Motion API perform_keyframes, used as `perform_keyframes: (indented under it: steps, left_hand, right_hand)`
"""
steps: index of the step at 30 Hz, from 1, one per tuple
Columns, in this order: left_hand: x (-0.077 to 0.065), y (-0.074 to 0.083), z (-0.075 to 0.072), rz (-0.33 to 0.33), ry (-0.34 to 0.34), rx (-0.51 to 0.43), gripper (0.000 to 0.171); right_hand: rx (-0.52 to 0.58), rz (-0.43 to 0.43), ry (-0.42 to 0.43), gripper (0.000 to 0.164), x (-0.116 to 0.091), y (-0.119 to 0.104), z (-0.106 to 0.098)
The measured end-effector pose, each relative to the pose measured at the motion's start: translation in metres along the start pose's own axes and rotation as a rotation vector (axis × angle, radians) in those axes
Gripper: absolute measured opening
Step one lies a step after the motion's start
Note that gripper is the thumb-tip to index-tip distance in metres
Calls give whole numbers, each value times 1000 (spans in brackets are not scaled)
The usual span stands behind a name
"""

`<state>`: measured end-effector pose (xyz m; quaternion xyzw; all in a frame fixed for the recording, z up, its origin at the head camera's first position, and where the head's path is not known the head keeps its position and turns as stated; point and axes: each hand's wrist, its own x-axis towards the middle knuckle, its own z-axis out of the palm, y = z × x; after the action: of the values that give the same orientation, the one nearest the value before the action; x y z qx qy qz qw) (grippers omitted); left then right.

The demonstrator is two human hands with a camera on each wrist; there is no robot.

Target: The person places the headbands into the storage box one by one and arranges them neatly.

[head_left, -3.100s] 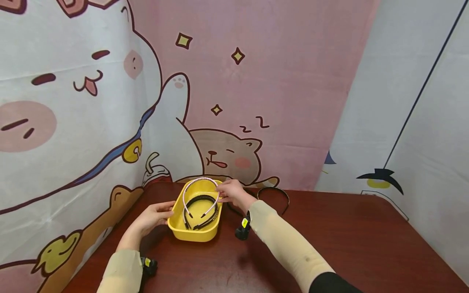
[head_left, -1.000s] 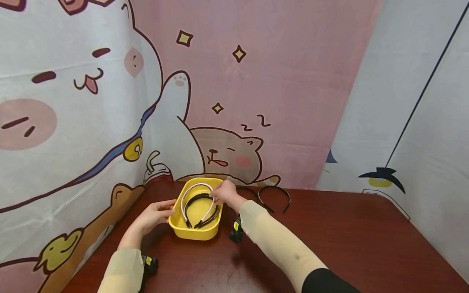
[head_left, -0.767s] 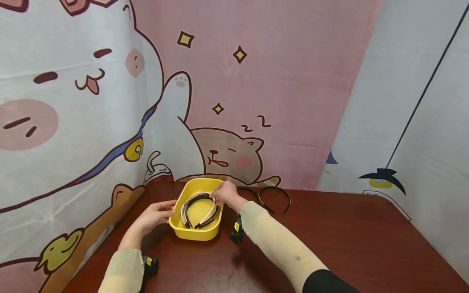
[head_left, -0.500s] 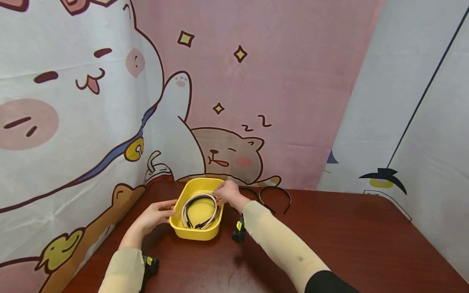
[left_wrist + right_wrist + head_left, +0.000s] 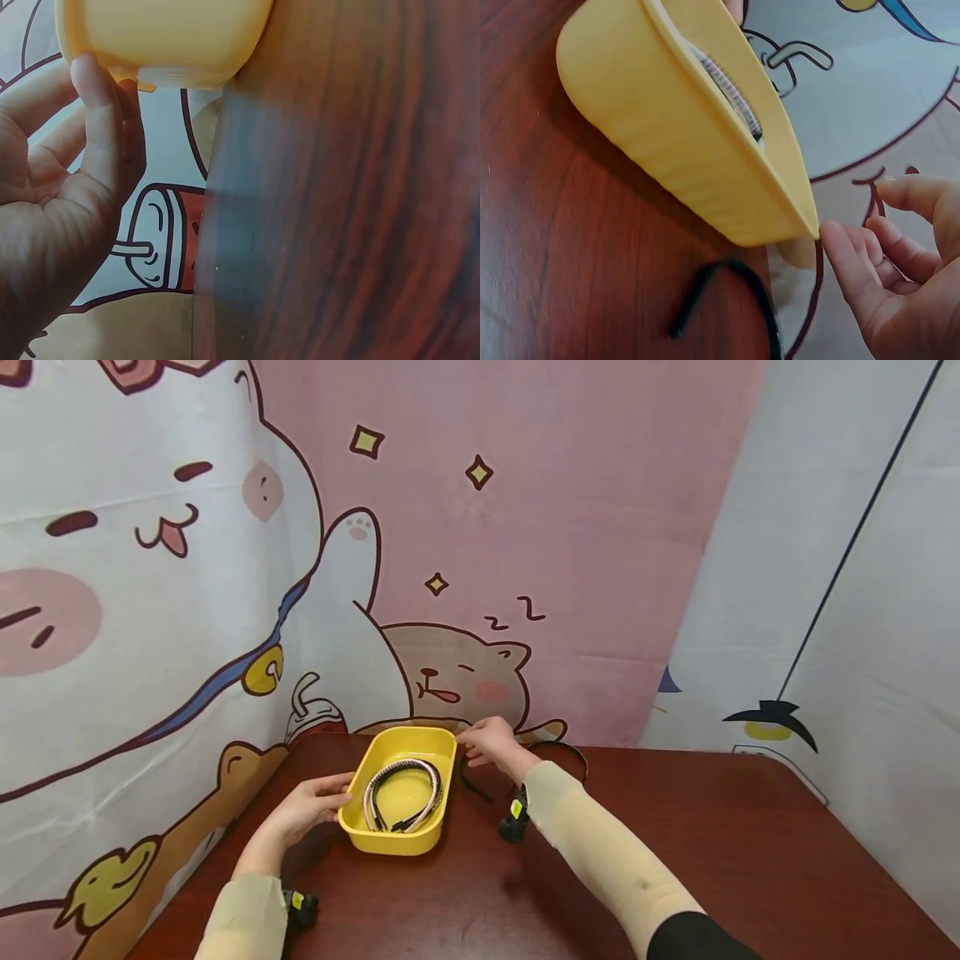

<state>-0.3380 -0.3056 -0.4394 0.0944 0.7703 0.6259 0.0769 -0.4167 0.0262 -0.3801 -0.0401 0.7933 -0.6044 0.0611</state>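
A yellow plastic tub [image 5: 393, 843] stands on the table, with a pink-and-white headband [image 5: 367, 793] lying against a black headband [image 5: 435, 806] inside. At the tub's left rim, my left hand [image 5: 303, 814] holds on with thumb and fingers; its fingertips [image 5: 90, 71] touch the outer wall in the left wrist view. My right hand [image 5: 495, 745] is over the far right corner, fingers parted and nothing between them. Beneath and beyond it lie a black headband [image 5: 735, 274] and another thin dark headband [image 5: 587, 764], partly hidden by that hand and wrist.
The reddish-brown table [image 5: 675, 843] stretches to the right and toward me. A printed cloth [image 5: 600, 568] with cartoon animals hangs directly behind and to the left of it.
My right hand lowered the pink-and-white headband into the tub and let it go. It has since moved right, off the headband, to the far corner. The left hand stayed put.
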Motion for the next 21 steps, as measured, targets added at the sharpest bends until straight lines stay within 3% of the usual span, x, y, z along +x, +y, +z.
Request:
perform_keyframes:
  steps: [15,21]
  left_hand:
    - [-1,0,-1,-9,-7,5,58]
    - [-1,0,-1,-4,-16,-2,58]
  right_hand:
    - [16,75,35,25,1,13,-74]
    - [11,64,64,33,-1,16,-101]
